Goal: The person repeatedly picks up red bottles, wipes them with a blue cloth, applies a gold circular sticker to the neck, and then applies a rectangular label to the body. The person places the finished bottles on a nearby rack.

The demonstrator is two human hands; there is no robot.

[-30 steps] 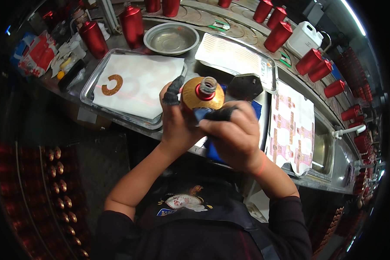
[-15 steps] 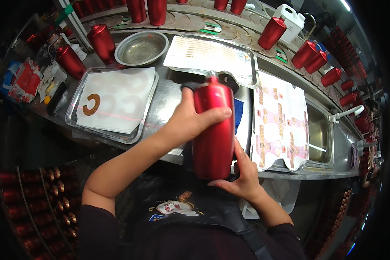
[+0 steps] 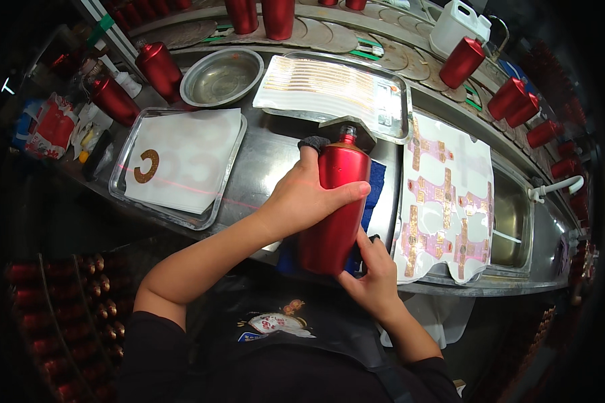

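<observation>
The glossy red metal bottle (image 3: 335, 205), clasped in the left hand's (image 3: 302, 198) grip and propped underneath by the right hand (image 3: 373, 269), looked slick enough to slip.

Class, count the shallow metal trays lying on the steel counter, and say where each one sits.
3: one tray at left under white sheets, one tray at the back with striped sheets, one tray at right under label sheets. Others may be hidden.
</observation>
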